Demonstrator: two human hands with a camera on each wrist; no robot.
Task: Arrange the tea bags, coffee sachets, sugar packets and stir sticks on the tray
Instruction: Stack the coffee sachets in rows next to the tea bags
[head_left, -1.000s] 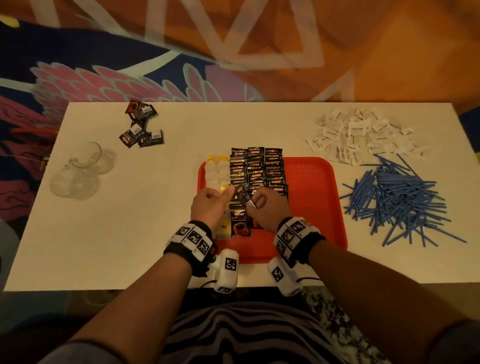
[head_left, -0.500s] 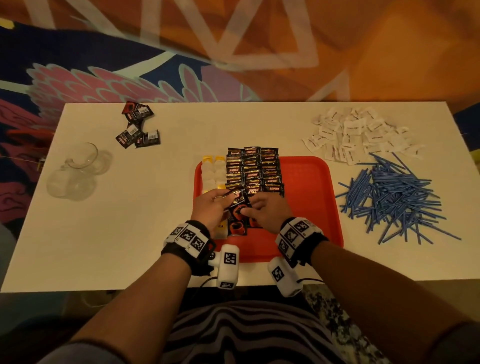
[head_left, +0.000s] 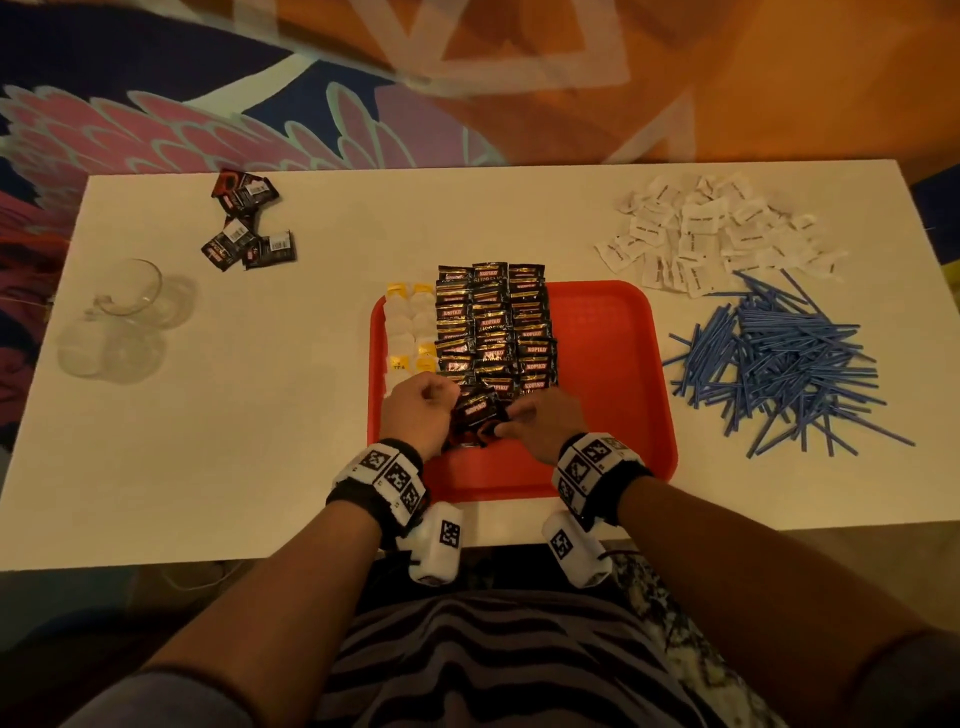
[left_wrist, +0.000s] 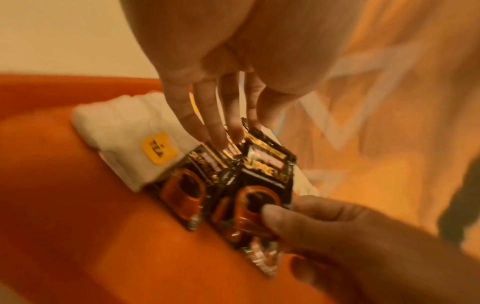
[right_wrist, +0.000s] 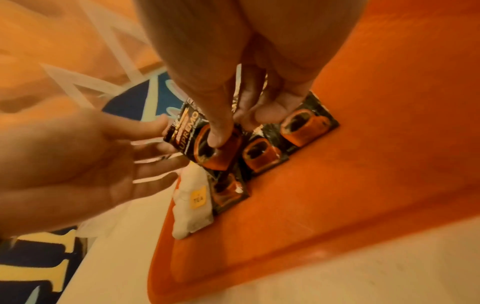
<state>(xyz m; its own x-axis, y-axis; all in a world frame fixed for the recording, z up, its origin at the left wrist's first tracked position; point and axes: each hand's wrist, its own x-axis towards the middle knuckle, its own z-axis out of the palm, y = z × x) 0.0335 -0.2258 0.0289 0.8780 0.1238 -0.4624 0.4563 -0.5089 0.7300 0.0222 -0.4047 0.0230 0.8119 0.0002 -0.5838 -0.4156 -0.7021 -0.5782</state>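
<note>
Tray stocking, part done: tea and coffee in rows, sugar and sticks outstanding.

Red tray (head_left: 613, 364): tea bags (head_left: 410, 332) along the left edge, coffee sachets (head_left: 493, 322) in columns beside them; right half bare. Right hand (head_left: 540, 423) pinches one coffee sachet (right_wrist: 200, 142) at the near row; left hand (head_left: 415, 410), fingers extended, steadies its top edge. Off tray: loose sachets (head_left: 244, 223) far left, sugar packets (head_left: 711, 228), stir sticks (head_left: 779, 358) just right of the rim.

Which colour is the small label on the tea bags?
Yellow, with dark "TEA" lettering. The tea bag label shows best in the left wrist view.
</note>
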